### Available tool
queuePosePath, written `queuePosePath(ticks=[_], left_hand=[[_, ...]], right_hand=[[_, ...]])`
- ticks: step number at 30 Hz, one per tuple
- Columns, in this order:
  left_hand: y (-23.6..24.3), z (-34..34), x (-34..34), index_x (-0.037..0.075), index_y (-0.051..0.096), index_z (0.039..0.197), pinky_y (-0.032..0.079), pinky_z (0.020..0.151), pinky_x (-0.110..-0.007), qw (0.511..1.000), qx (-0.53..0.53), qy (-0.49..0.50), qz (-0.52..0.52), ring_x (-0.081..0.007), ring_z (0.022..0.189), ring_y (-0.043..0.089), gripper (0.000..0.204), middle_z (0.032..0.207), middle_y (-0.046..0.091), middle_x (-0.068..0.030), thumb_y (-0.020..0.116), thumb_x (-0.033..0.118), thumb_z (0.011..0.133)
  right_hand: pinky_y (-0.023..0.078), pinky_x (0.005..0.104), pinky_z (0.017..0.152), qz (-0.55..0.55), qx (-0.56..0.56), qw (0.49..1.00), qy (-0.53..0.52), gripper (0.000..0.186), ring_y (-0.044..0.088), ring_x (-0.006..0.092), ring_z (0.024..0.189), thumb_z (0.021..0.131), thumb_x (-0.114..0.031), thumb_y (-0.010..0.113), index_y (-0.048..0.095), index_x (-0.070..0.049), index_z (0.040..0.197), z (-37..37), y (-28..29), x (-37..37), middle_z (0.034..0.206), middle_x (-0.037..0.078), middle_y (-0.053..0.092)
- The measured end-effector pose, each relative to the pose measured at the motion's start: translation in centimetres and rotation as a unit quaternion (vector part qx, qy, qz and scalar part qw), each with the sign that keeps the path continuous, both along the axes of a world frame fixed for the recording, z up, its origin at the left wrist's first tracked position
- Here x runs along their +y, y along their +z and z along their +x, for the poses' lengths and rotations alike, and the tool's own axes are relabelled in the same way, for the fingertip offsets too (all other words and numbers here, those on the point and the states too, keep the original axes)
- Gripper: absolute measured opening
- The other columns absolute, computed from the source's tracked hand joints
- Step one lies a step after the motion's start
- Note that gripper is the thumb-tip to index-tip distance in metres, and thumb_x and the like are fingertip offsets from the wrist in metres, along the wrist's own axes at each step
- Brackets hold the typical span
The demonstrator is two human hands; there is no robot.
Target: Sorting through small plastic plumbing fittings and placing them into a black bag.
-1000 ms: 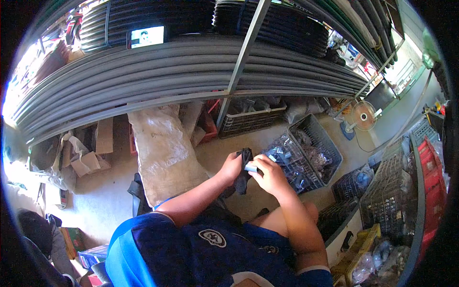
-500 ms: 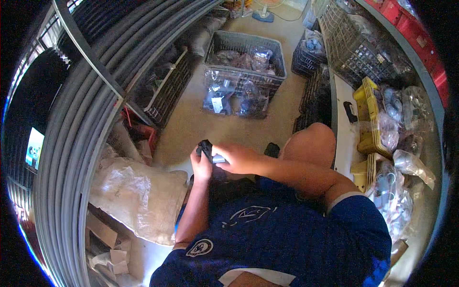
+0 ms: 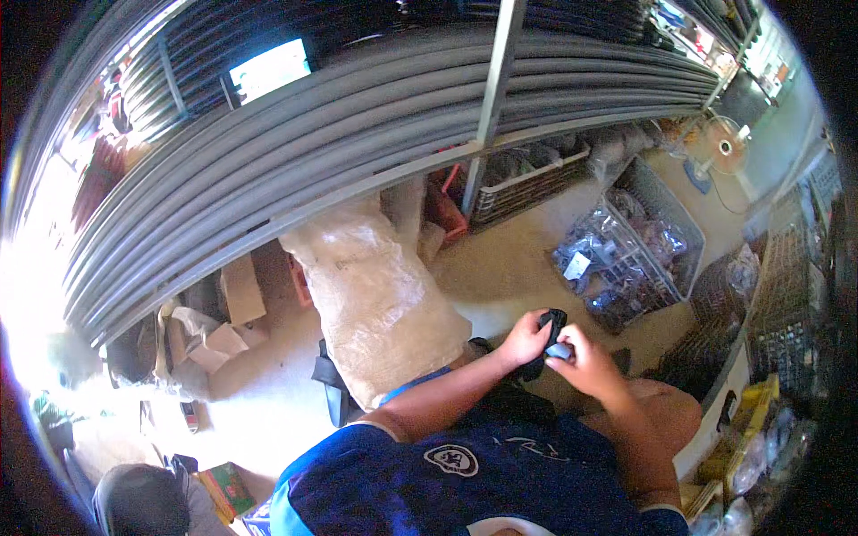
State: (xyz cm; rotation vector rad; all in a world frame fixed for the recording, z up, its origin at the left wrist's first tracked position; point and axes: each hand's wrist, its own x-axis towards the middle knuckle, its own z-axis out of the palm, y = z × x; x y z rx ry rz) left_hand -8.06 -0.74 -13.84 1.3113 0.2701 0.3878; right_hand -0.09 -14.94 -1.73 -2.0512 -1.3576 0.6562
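Note:
My left hand (image 3: 527, 339) is closed round a black piece (image 3: 555, 323) that looks like a loop or a fitting; its exact kind does not show. My right hand (image 3: 588, 366) grips a short grey tube-like piece (image 3: 559, 351) right beside the black one. The two hands are close together in front of my body, above my lap. Whether the grey piece touches or enters the black one is hidden by my fingers.
Left of my arms lies a large beige sack (image 3: 384, 308). A grey crate (image 3: 700, 261) with plastic-bagged parts stands ahead on the right. Long grey pipes (image 3: 357, 134) fill a metal rack; a lit screen (image 3: 268, 70) sits there. A yellow crate (image 3: 746, 429) is at my right.
The view has swung left, so the sack and pipe rack fill more of it and my hands appear farther right. Both hands keep hold of the black and grey pieces.

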Motion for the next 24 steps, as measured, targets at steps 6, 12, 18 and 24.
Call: queuePosePath(ticks=[6,12,18,24], left_hand=[[-1.6,0.5,0.6,-0.002,0.063,0.118,0.051,0.075,-0.029,0.993,-0.044,0.015,-0.107,-0.0118,0.084,0.059,0.031,0.094,0.068,-0.0033,0.052,0.024,0.106],[-2.3,1.0,0.6,0.0,0.06,0.09,0.044,0.065,-0.031,0.993,-0.007,0.074,-0.089,-0.0094,0.071,0.05,0.027,0.076,0.057,0.0008,0.052,0.022,0.103],[-0.6,-0.2,0.1,0.001,0.064,0.093,0.05,0.064,-0.038,0.992,0.085,0.038,0.083,-0.0188,0.072,0.066,0.024,0.076,0.066,-0.0131,0.054,0.022,0.098],[0.6,2.0,-7.3,0.001,0.069,0.107,0.055,0.081,-0.048,0.935,-0.171,-0.119,0.286,-0.0387,0.091,0.07,0.032,0.103,0.069,-0.0263,0.068,0.019,0.081]], right_hand=[[0.055,0.0387,0.08,-0.185,0.002,0.983,-0.013,0.045,0.07,0.0244,0.089,0.088,-0.032,0.079,0.063,-0.001,0.115,8.1,-1.3,-4.9,0.099,0.014,0.071],[0.052,0.0431,0.086,-0.392,-0.004,0.92,-0.019,0.045,0.067,0.0298,0.099,0.081,-0.039,0.083,0.068,-0.001,0.101,8.1,-3.9,-10.7,0.103,0.017,0.069],[0.048,0.0491,0.094,-0.324,-0.13,0.932,0.097,0.041,0.062,0.0425,0.108,0.086,-0.037,0.075,0.068,0.0,0.102,3.9,-3.6,-13.3,0.109,0.023,0.068],[0.049,0.0466,0.096,-0.357,0.115,0.912,-0.166,0.039,0.065,0.0337,0.109,0.09,-0.032,0.072,0.069,0.0,0.112,4.4,0.9,-12.6,0.119,0.018,0.071]])
